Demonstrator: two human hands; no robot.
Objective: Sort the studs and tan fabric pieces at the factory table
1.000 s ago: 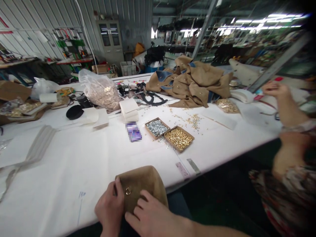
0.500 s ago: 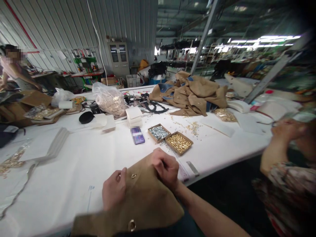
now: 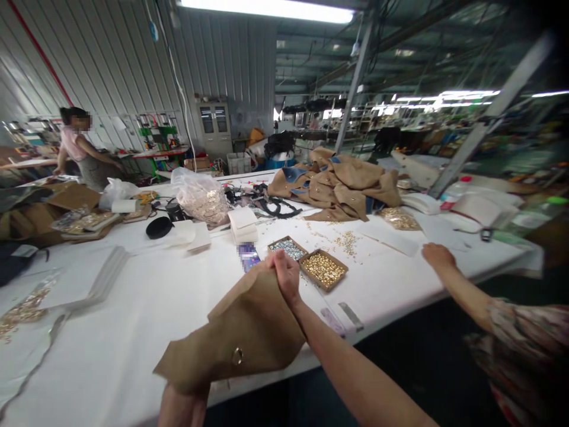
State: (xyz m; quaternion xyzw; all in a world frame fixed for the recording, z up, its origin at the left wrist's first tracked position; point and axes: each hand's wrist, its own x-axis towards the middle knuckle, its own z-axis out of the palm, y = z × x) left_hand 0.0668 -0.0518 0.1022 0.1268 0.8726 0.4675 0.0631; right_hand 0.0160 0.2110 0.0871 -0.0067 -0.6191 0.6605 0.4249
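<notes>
My right hand (image 3: 284,274) is closed on the upper edge of a brown fabric piece (image 3: 249,332), thumb on top. The fabric hangs tilted over the table's front edge, with a metal eyelet (image 3: 237,356) low on it. At its lower left end, my left hand (image 3: 184,406) is partly under the cloth; its fingers are hidden. Just beyond my right hand are a small box of silver-coloured metal pieces (image 3: 288,249) and a box of gold-coloured ones (image 3: 324,270).
Brown garments (image 3: 338,184) are heaped at the back of the white table (image 3: 178,308). A clear bag of metal parts (image 3: 200,198) and a black tape roll (image 3: 160,227) lie left of them. On the right, a co-worker's arm (image 3: 462,287) reaches onto the table. Another person (image 3: 82,148) stands far left.
My left hand has left the fabric's upper left part and moved down beneath its lower end. My right hand has shifted slightly left. The co-worker's hand now reaches out over the table.
</notes>
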